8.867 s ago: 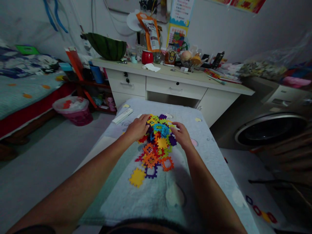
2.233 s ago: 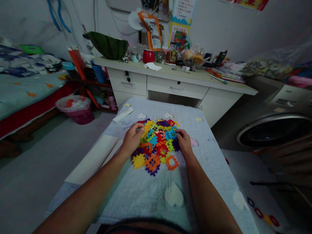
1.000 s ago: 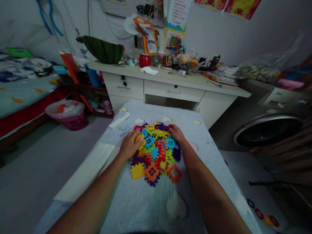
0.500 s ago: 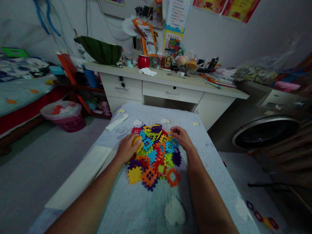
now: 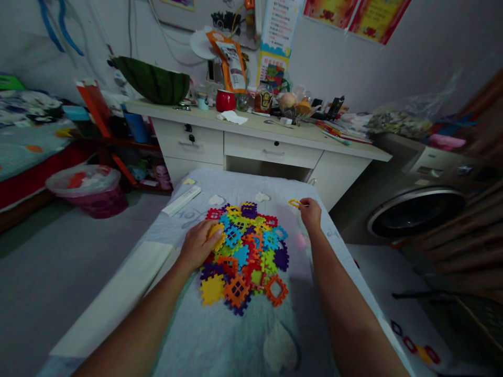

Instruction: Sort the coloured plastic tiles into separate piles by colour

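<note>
A heap of plastic interlocking tiles (image 5: 241,256) in many colours, with notched edges, lies on the cloth-covered table. At the heap's left side, my left hand (image 5: 198,242) is closed on a yellow tile (image 5: 216,237), its thumb lying along it. My right hand (image 5: 310,212) is beyond the heap's far right side, pinching a yellow frame tile (image 5: 294,203) that sticks out leftward from the fingertips. An orange frame tile (image 5: 268,289) and a solid yellow tile (image 5: 212,289) lie at the heap's near edge.
A white box-like strip (image 5: 181,201) lies at the table's far left. Behind stands a white desk (image 5: 188,149) with a watermelon piece (image 5: 157,81) and jars. A washing machine (image 5: 416,188) is at right, a pink bin (image 5: 92,193) at left. Several tiles lie on the floor.
My right hand has moved right and away from the heap, taking a yellow frame tile with it. My left hand stays at the heap's left side. The whole view has shifted slightly.
</note>
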